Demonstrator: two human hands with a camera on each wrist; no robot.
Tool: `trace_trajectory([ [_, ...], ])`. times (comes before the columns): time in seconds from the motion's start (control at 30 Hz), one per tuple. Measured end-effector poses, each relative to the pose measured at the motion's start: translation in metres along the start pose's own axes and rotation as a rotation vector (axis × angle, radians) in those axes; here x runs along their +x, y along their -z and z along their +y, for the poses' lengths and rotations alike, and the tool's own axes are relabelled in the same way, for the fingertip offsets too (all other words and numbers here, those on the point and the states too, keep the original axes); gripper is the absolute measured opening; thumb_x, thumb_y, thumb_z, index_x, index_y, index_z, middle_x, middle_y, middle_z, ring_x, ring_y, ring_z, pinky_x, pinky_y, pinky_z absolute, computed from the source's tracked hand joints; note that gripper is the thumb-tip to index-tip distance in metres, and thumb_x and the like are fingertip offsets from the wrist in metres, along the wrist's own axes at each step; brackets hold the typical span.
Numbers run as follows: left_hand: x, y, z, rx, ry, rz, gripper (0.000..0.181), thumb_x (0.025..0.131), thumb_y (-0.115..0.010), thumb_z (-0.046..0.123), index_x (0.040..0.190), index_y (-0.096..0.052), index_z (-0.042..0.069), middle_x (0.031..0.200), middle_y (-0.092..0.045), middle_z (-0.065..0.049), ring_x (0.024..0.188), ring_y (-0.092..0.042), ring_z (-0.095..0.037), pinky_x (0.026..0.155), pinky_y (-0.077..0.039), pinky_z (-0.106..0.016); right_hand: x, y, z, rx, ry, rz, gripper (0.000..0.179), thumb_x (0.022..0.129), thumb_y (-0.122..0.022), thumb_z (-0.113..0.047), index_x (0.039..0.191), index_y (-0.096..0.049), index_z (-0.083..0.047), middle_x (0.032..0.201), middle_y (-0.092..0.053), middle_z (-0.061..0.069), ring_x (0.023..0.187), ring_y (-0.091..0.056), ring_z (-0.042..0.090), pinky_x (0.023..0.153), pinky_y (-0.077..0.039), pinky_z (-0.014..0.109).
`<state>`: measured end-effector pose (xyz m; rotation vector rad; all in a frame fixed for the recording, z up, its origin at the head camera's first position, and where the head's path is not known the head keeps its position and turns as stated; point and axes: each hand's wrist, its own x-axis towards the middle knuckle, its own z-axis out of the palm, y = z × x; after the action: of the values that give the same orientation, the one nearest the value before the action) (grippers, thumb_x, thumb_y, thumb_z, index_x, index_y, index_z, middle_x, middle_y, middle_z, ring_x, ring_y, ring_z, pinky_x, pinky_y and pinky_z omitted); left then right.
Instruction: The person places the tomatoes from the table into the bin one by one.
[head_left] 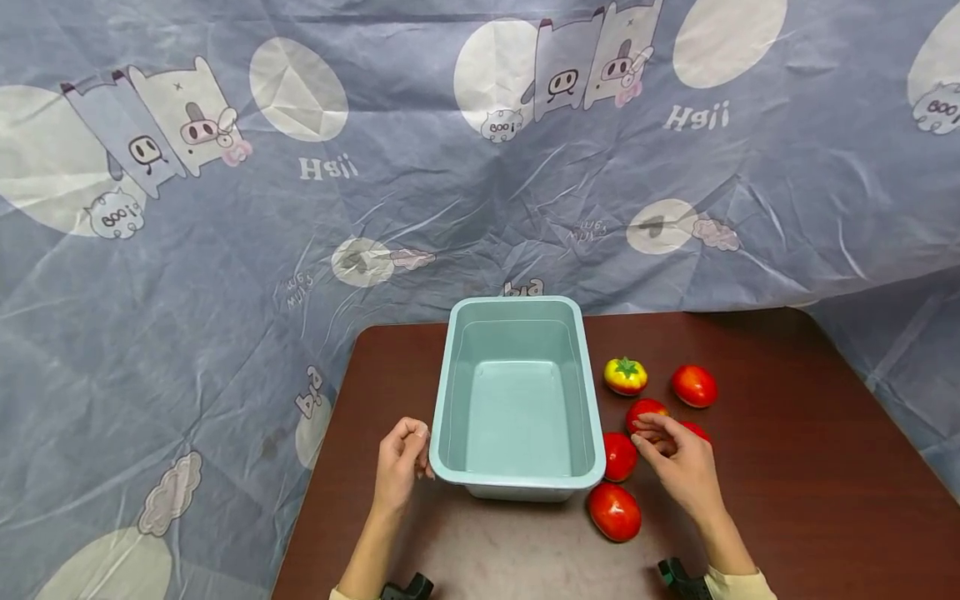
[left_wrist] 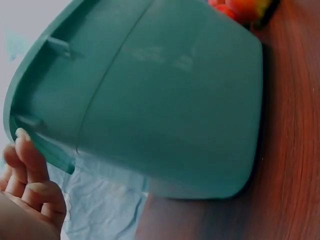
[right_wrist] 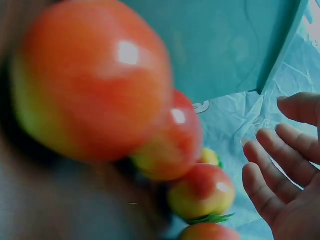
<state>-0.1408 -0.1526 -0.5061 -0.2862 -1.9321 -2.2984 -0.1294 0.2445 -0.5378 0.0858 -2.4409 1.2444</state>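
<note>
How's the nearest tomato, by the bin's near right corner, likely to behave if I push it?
The nearest tomato would probably roll, given its rounded shape. Its skin may be slippery, since it looks smooth and glossy. Pushed forward, it might bump the next tomato, just beyond it.

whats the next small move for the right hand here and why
Probably ease the right hand down and close it gently on the red tomato nearest the yellowish tomato: the hand is open and holds nothing, that red one seems within easy reach, and the pale green bin beside them holds nothing yet.
</note>
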Motion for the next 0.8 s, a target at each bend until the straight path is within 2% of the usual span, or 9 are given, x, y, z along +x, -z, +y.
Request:
trace_trajectory([
  [0.13, -0.006, -0.005, -0.001, -0.037, 0.046, 0.031, 0.025, 0.093, -0.050, 0.009, 0.100, -0.043, -0.014, 0.054, -0.043, -0.006, 0.041, -0.044, -0.013, 0.036, -0.035, -0.024, -0.020, -0.006, 0.006, 0.058, -0.071, 0.030, 0.038, 0.075, -0.075, -0.011, 0.111, -0.064, -0.008, 0.100, -0.068, 0.011, 0.082, -0.065, 0.008, 0.068, -0.049, 0.012],
  [0.27, -0.011, -0.008, -0.002, -0.044, 0.054, 0.073, 0.031, 0.092, -0.051, 0.005, 0.111, -0.039, -0.016, 0.060, -0.052, 0.000, 0.043, -0.043, -0.021, 0.037, -0.035, -0.025, -0.035, -0.011, 0.007, 0.045, -0.169, 0.021, 0.045, 0.074, -0.077, -0.021, 0.115, -0.062, -0.012, 0.106, -0.066, 0.007, 0.092, -0.062, 0.012, 0.076, -0.046, 0.010],
  [0.4, -0.015, -0.006, -0.002, -0.011, 0.033, 0.094, 0.030, 0.090, -0.053, 0.003, 0.111, -0.041, -0.016, 0.063, -0.054, -0.003, 0.046, -0.041, -0.036, 0.037, -0.036, -0.031, -0.048, -0.017, 0.005, 0.042, -0.259, 0.017, 0.051, 0.073, -0.078, -0.029, 0.118, -0.059, -0.015, 0.111, -0.064, 0.005, 0.095, -0.058, 0.009, 0.079, -0.044, 0.009],
  [0.5, -0.019, -0.005, -0.001, 0.003, 0.012, 0.096, 0.030, 0.089, -0.055, 0.002, 0.111, -0.042, -0.015, 0.065, -0.053, -0.013, 0.046, -0.045, -0.033, 0.037, -0.039, -0.036, -0.059, -0.021, 0.006, 0.089, -0.313, 0.014, 0.056, 0.071, -0.079, -0.028, 0.120, -0.057, -0.013, 0.114, -0.061, 0.006, 0.099, -0.057, 0.006, 0.080, -0.044, 0.011],
  [0.63, -0.022, -0.003, -0.001, 0.046, -0.050, 0.046, 0.032, 0.089, -0.053, -0.003, 0.118, -0.044, -0.013, 0.070, -0.051, -0.025, 0.048, -0.052, -0.020, 0.038, -0.041, -0.038, -0.074, -0.026, 0.009, 0.138, -0.392, -0.010, 0.061, 0.071, -0.079, -0.026, 0.124, -0.054, -0.011, 0.121, -0.056, 0.007, 0.104, -0.054, 0.006, 0.081, -0.044, 0.010],
  [0.8, -0.022, -0.002, -0.003, 0.088, -0.109, -0.066, 0.040, 0.089, -0.049, -0.007, 0.128, -0.044, -0.009, 0.071, -0.049, -0.026, 0.048, -0.050, -0.027, 0.041, -0.044, -0.034, -0.087, -0.030, 0.012, 0.173, -0.437, -0.055, 0.065, 0.072, -0.078, -0.030, 0.128, -0.049, -0.012, 0.125, -0.052, 0.005, 0.105, -0.054, 0.006, 0.082, -0.042, 0.008],
])
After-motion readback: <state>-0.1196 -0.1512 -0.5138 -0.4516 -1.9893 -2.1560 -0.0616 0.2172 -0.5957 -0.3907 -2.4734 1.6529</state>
